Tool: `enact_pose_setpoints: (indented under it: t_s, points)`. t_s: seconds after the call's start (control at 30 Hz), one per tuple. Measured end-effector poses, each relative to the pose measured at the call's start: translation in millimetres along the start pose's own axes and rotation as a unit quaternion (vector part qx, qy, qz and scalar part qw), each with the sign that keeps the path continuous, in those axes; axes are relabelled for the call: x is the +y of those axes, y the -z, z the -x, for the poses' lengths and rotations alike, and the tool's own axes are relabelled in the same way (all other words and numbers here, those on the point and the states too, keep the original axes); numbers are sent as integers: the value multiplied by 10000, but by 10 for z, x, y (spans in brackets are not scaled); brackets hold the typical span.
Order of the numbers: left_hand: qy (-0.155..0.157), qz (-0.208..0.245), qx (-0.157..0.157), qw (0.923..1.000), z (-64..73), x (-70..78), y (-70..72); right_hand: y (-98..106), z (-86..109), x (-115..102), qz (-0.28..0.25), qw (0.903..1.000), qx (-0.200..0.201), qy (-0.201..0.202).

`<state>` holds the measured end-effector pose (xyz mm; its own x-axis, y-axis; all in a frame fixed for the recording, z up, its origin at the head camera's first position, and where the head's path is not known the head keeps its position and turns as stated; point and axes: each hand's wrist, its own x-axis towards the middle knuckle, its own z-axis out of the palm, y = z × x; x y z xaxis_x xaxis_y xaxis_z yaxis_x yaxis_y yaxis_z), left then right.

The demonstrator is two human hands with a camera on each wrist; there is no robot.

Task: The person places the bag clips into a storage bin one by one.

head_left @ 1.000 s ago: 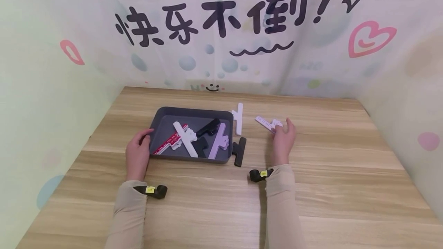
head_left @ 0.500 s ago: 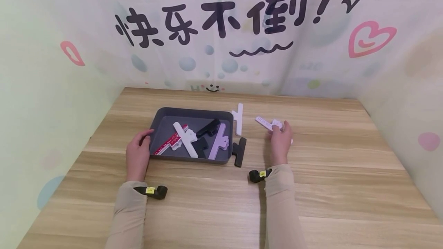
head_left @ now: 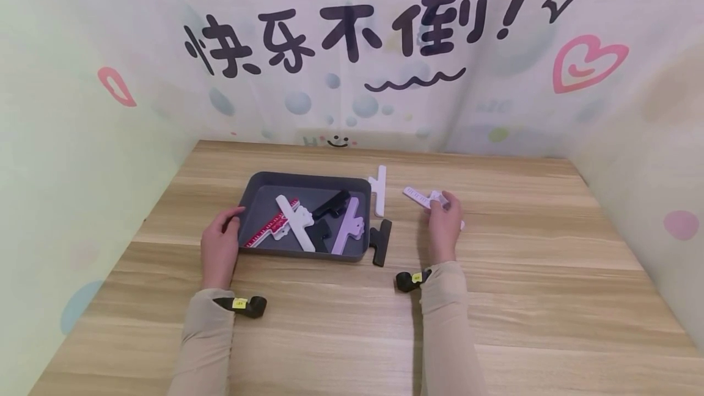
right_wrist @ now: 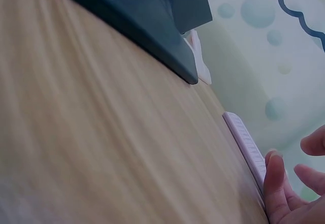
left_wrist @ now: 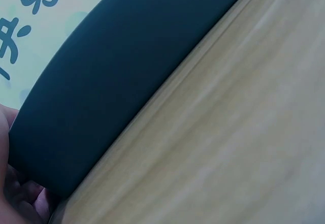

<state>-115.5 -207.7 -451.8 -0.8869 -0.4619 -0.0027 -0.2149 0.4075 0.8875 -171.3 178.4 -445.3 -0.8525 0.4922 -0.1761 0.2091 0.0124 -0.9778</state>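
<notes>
A dark grey tray (head_left: 304, 253) lies on the table, its left wall gripped by my left hand (head_left: 217, 250). In the left wrist view, my fingers (left_wrist: 31, 196) show at the tray's corner (left_wrist: 101, 87). My right hand (head_left: 445, 225) has its thumb and fingers curled at the middle of a pale lilac ruler clip (head_left: 416, 196), which lies right of the tray. The right wrist view shows my thumb (right_wrist: 274, 176) against the ruler clip (right_wrist: 246, 140), low over the table; the hand covers the rest of the clip.
Inside the tray lie a red-and-white ruler clip (head_left: 266, 230), a white clip (head_left: 297, 225), a purple clip (head_left: 346, 225) and black clips (head_left: 333, 203). Against its right wall are a white clip (head_left: 381, 191) and a black clip (head_left: 381, 243). A printed cloth (head_left: 352, 102) hangs behind.
My right hand has moved slightly left onto the lilac ruler clip, and its fingers have drawn in around it. The clip has barely shifted. My left hand and the tray have stayed put.
</notes>
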Motion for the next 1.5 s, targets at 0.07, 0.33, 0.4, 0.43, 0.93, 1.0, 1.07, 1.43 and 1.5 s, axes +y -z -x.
enact_pose_setpoints:
  t_s: [0.07, 0.33, 0.4, 0.43, 0.93, 1.0, 1.07, 1.43, 1.5]
  points:
    - [11, -24, 8, 10000, -3, -6, -6, -1, -3, 0, -11, 10000, 13, 10]
    - [-2, -11, -10, 10000, -8, -5, -12, -2, -6, 11, 31, 9999, -38, 121]
    - [7, 10, -19, 10000, -3, -1, -8, -2, -6, 16, 46, 9999, -69, 139]
    - [13, 25, -19, 10000, 0, 0, -5, -2, -4, 17, 61, 9998, -80, 142]
    - [-95, 58, 18, 9999, -2, -10, -6, -15, -38, 68, 809, 9958, -106, 413]
    - [-46, 62, 13, 10000, 1, -8, -7, -20, -41, 73, 844, 9954, -108, 440]
    - [6, 65, -9, 10000, 7, -6, -7, -23, -42, 74, 911, 9944, -143, 516]
    - [75, 59, -10, 10000, 7, -5, -12, -38, -36, 71, 1174, 9901, -428, 632]
    - [68, 56, -11, 10000, 7, -6, -13, -39, -31, 66, 1279, 9883, -495, 672]
